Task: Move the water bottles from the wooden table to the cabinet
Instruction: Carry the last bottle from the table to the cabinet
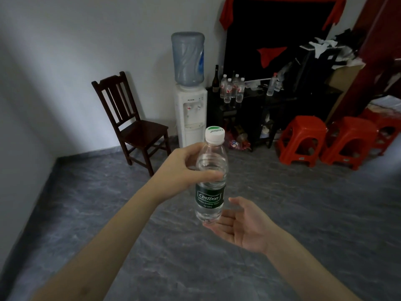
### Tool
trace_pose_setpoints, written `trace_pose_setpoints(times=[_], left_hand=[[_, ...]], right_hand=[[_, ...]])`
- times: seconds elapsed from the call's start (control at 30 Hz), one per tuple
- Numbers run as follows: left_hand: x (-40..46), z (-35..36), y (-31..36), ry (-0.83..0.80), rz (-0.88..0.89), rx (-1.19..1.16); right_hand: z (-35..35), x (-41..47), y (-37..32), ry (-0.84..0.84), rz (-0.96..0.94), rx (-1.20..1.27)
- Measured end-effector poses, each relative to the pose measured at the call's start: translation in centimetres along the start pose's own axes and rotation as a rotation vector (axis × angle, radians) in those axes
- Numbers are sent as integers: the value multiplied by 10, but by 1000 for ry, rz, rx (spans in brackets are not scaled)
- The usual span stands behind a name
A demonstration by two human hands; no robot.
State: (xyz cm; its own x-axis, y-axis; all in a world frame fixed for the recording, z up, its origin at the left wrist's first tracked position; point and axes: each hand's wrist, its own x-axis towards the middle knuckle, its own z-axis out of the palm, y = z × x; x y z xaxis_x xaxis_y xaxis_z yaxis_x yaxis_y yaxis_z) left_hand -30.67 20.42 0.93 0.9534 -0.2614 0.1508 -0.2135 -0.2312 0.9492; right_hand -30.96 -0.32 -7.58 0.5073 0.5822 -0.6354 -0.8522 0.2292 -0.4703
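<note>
carrying one water bottle [211, 177] mid-room, we noted several bottles [232, 89] already standing on the dark cabinet [256, 105] ahead; the wooden table was out of view, so the remaining count was unknown. our left hand [184, 168] gripped the bottle's upper body, upright. our right hand [240, 224] lay spread, palm up, just under its base.

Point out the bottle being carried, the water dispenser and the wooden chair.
Water bottle [210, 197]: head view, on its green label.
Water dispenser [191, 114]: head view, on its white front, by the taps.
Wooden chair [143, 131]: head view, on the seat.
</note>
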Motion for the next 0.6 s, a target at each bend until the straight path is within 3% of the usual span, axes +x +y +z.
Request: trace_pose_setpoints(times=[0.3, 0.6], left_hand=[[125, 3, 5, 16, 29, 86], [205, -4, -27, -4, -8, 57]], right_hand=[[-33, 36, -116, 5, -41, 10], [-53, 78, -176, 12, -16, 55]])
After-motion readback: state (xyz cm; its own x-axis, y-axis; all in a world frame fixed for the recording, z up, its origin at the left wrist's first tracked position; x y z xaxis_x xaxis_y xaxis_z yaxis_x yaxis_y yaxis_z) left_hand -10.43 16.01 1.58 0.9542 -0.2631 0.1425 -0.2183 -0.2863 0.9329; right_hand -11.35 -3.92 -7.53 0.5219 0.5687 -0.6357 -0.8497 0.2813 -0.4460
